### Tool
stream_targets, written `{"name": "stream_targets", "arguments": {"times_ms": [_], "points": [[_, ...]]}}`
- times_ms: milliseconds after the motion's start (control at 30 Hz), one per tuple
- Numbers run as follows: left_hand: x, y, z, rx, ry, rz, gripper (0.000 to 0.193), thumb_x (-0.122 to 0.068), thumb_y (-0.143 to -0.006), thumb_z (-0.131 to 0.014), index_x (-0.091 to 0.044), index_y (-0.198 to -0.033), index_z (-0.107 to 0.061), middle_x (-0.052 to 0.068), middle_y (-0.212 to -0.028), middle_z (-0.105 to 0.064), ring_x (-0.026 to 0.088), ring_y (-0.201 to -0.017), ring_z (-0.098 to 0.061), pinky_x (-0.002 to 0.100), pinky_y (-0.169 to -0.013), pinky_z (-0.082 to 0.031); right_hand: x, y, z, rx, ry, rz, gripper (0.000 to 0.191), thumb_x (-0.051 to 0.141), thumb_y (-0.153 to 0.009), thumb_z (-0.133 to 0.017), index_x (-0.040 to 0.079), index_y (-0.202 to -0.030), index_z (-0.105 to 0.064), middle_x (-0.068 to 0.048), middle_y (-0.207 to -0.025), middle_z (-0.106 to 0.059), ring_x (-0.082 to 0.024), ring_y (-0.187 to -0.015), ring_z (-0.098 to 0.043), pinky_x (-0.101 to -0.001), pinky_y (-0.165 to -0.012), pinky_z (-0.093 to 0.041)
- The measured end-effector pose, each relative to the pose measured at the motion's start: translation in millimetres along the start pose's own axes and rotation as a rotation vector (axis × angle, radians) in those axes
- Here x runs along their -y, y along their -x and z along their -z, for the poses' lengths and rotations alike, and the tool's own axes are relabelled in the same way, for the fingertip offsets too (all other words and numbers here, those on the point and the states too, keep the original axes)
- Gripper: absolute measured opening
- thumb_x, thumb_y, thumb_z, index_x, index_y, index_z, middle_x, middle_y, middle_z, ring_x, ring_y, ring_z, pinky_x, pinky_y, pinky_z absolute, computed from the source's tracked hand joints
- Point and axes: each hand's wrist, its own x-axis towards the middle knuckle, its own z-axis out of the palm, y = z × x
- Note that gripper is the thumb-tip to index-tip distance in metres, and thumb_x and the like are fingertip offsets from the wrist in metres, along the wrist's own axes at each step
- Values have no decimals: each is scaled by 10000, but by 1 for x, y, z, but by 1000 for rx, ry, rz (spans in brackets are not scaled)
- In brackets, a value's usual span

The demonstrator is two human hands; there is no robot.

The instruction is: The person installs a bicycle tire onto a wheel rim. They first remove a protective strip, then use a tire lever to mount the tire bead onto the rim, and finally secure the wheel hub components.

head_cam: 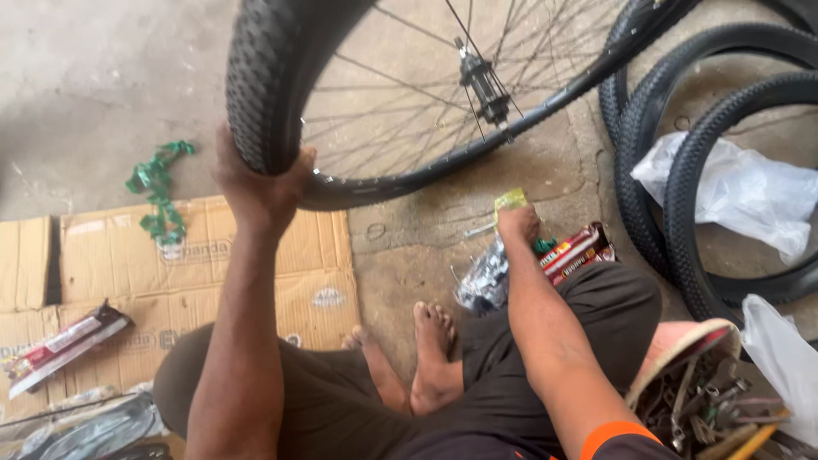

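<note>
While gripped at its lower edge, bicycle wheel (409,102) upright above concrete floor (94,77), knobby tyre tread inside curled fingers (300,162) of left hand (260,183). Right hand (518,223) lowered near bare feet (430,341), closed on yellow-green packet (509,201). Just beside: clear plastic bag (484,281) and red-and-white printed wrapper (579,251). Second red wrapper (64,345) flat on brown cardboard (196,264), left. Green ribbon (158,192) at cardboard's top edge.

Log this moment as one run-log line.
left hand: grips bicycle wheel by its tyre | right hand: on yellow-green packet on concrete floor | nearby: loose tyres, flattened cardboard
</note>
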Motion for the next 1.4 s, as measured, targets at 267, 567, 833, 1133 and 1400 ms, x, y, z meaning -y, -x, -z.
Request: {"name": "stream_targets", "arguments": {"times_ms": [267,567,833,1133,1400], "points": [[2,16,-5,-40,-35,6,536,-122,-826,-851,-33,-1254,-541,91,-1037,-701,205,-821,-741,322,-700,-631,17,4,-6,-48,124,14,585,320,-821,-728,21,-1289,-544,-257,-1238,-650,-427,-1137,-643,-517,-985,-507],[-10,18,-10,-105,-127,6,592,-156,-774,-863,-37,-1259,-547,116,-925,-732,234,-776,-753,364,-700,-622,64,57,1,418,-199,269,249,200,-972,-585,83,-1144,-721,-206,-1071,-711,-311,-911,-681,-412,-792,-553],[-13,17,-16,-109,-177,-27,658,-163,-774,-855,-59,-1323,-507,106,-970,-732,230,-807,-760,352,-706,-656,137,174,90,1100,-343,505,283,224,-1069,-545,97,-1246,-725,-100,-774,-587,-146,-553,-495,-288,-450,-415],[-2,23,-19,-275,-148,-131,713,-177,-778,-911,-54,-1319,-462,127,-1065,-701,256,-901,-747,365,-770,-646,164,218,86,1290,-709,243,189,157,-1026,-521,28,-1160,-551,-101,-765,-652,-207,-556,-659,-380,-487,-574],[9,8,-11,-181,-119,42,587,-160,-770,-884,-42,-1222,-528,124,-928,-745,214,-788,-763,351,-706,-635,215,211,136,1255,-207,691,244,150,-1022,-552,37,-1209,-661,-55,-744,-629,-107,-492,-531,-266,-413,-440]]}}
